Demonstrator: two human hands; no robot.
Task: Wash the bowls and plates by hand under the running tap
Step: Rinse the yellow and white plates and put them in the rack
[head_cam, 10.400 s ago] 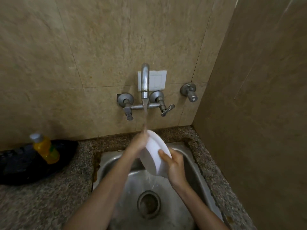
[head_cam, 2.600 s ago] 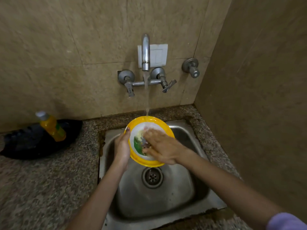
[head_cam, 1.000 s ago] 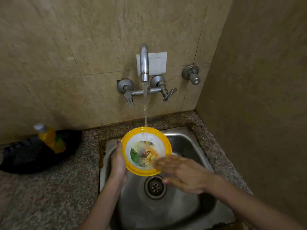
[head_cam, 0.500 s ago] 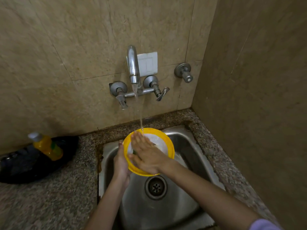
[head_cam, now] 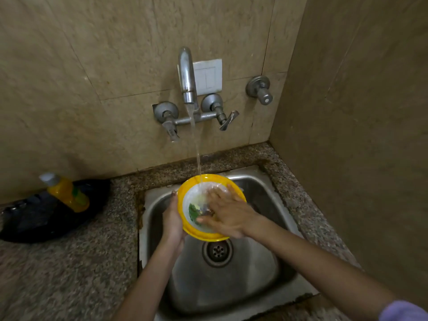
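Note:
A yellow-rimmed bowl with a white, patterned inside is tilted over the steel sink. My left hand grips its left rim from behind. Inside the bowl my right hand lies flat, its straight fingers pressing on the white surface and hiding much of the pattern. Water from the tap falls onto the bowl's upper inside edge, just beyond my fingertips.
The sink drain lies below the bowl. A yellow soap bottle lies on a black pan on the granite counter at the left. A tiled wall closes the right side.
Within the last second my right hand came back from outside the bowl onto its inside and now rubs lower and to the right. The bowl stays under the stream.

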